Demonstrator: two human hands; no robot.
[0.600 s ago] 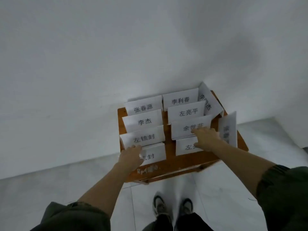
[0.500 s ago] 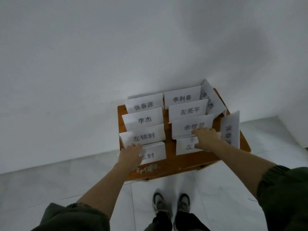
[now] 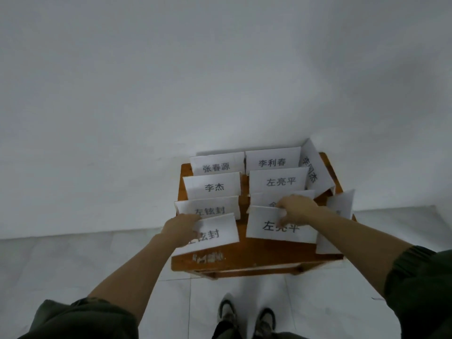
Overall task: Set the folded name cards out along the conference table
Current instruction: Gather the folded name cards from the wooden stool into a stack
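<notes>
Currently left hand [image 3: 182,228] is curling fingers round the near-left card [image 3: 217,234]; right hand [image 3: 297,210] is pinching the top edge of the near-right card [image 3: 269,227]; ten white folded-paper name cards [image 3: 212,187] are sitting on the brown wooden stand [image 3: 256,258]: two columns of four, two turned sideways at right.
</notes>
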